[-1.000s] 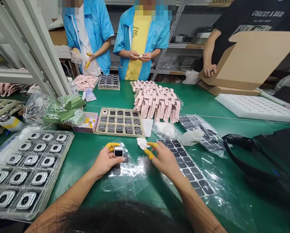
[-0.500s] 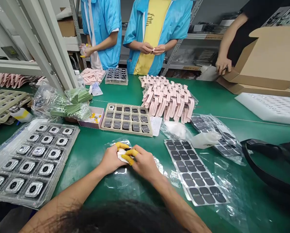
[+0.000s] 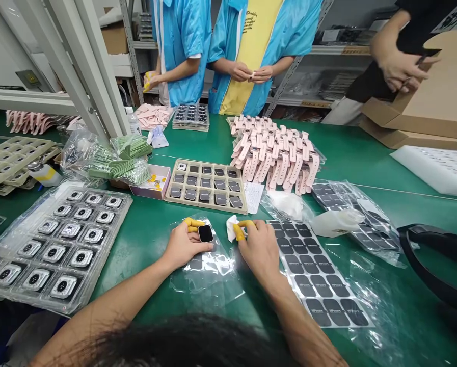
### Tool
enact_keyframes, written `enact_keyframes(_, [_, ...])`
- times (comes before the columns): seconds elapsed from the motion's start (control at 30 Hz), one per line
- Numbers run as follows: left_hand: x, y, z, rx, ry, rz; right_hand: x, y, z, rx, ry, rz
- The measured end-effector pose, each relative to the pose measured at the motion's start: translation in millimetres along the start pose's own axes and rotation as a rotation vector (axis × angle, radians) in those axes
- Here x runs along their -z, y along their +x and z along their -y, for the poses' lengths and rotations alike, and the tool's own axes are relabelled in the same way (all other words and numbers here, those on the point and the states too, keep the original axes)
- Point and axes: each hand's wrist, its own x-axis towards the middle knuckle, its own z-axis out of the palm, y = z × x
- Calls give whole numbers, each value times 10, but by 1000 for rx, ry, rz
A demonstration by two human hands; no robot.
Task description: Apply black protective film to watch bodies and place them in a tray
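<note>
While your left hand [image 3: 181, 245] grasps the rounded-square, black-screened watch case [image 3: 206, 233] by its edges above the green worktop [image 3: 144, 237], towards its near edge, your right hand [image 3: 259, 248] pinches a crumpled white wipe [image 3: 231, 227]. Wiping seems in hand: stroke lightly, fingertips off the glass. The screen faces up towards you, its long axis apparently running near edge to far.

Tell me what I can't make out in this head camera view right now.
All in the head view:
- Back of the watch body: turned away from the camera, in the left hand.
- Part of the white wipe: covered by the right hand's fingers.
- Writing on the paper slip: too small.
- White foam slab: cut off by the right edge.
</note>
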Motion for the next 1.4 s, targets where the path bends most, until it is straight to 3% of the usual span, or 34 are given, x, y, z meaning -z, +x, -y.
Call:
enact_keyframes(0.07, [4, 2, 18, -10, 9, 5, 63, -17, -48, 95, -19, -1])
enact_keyframes(0.17, [26, -3, 26, -18, 28, 24, 119, 5, -149, 261, -3, 109])
enact_keyframes(0.23, [42, -9, 13, -24, 46, 33, 122, 56, -279, 232, 19, 205])
enact_keyframes(0.33, [48, -14, -10, -34, 65, 40, 91, 119, -410, 91, 230, 282])
enact_keyframes(0.4, [38, -12, -10, -35, 64, 38, 55, 129, -333, 74, 384, 278])
enact_keyframes(0.5, [20, -6, 9, -21, 52, 61, -18, 118, -28, 202, 530, 211])
enact_keyframes(0.63, [12, -3, 24, -7, 10, 40, -83, 87, 238, 229, 534, 85])
enact_keyframes(0.8, [11, -10, 20, -22, 72, 55, -66, 4, 255, 350, 551, 82])
enact_keyframes(1.0, [19, -17, 9, -30, 47, 60, -16, -37, 270, 359, 439, 174])
enact_keyframes(1.17, [26, -22, 8, -20, 87, 59, -2, -4, 275, 178, 525, 209])
enact_keyframes(1.3, [24, -16, 4, -44, 105, 71, -30, 0, 307, 224, 507, 232])
enact_keyframes(1.4, [15, -9, 0, -15, 77, 59, -41, -7, 319, 192, 423, 173])
